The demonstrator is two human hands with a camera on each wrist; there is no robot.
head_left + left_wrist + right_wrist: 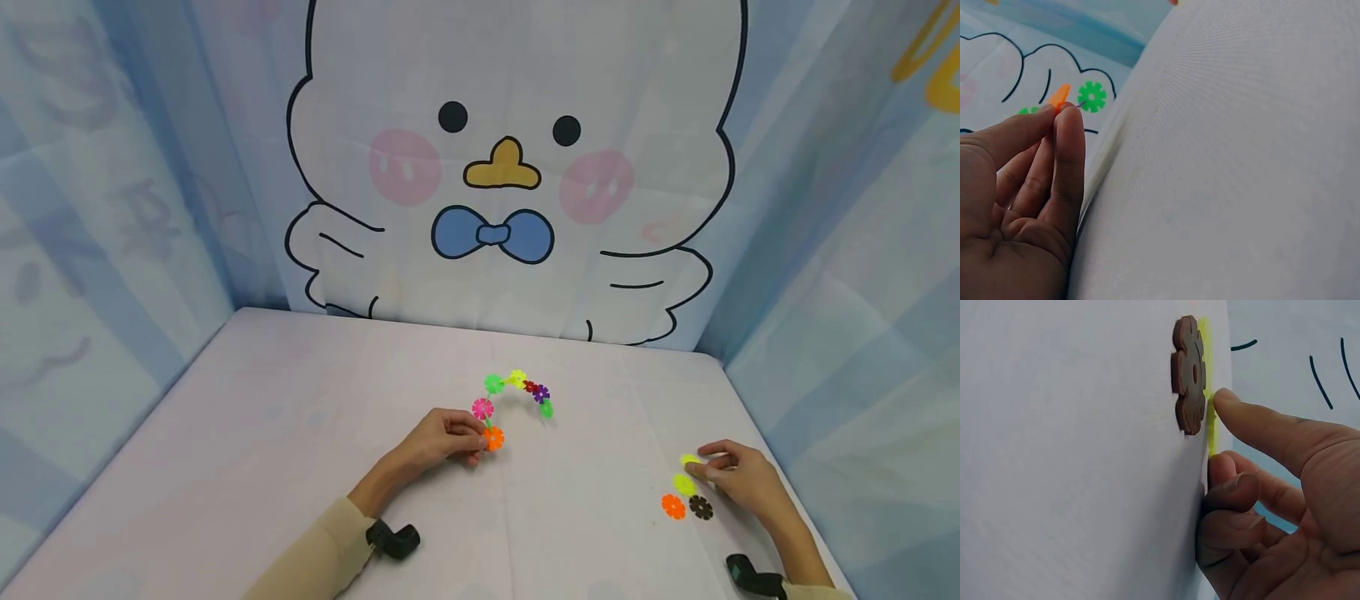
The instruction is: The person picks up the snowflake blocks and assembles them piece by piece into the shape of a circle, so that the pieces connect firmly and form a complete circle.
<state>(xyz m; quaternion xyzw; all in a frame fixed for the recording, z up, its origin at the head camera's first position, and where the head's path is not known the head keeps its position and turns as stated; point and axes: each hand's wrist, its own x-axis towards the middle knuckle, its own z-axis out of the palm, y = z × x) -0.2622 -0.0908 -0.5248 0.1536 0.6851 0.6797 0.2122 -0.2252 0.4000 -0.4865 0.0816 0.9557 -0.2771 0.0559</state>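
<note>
My left hand (452,435) pinches an orange flower-shaped disc (494,438) between thumb and fingertips. That disc ends a curved chain of interlocking plastic discs: a pink disc (483,408), a green disc (493,383), a yellow disc (517,379), then red, purple and another green. In the left wrist view the orange disc (1060,95) shows edge-on, a green disc (1092,97) beyond it. My right hand (738,477) is at a loose yellow disc (689,459) lying on the table, thumb and forefinger apart at its edge. Nearest in the right wrist view is a brown disc (1190,375).
Close to the right hand lie another yellow disc (684,485), a loose orange disc (673,507) and the dark brown disc (701,507). A pale cloth covers the table (300,433). Printed curtains (510,75) stand behind it and along both sides.
</note>
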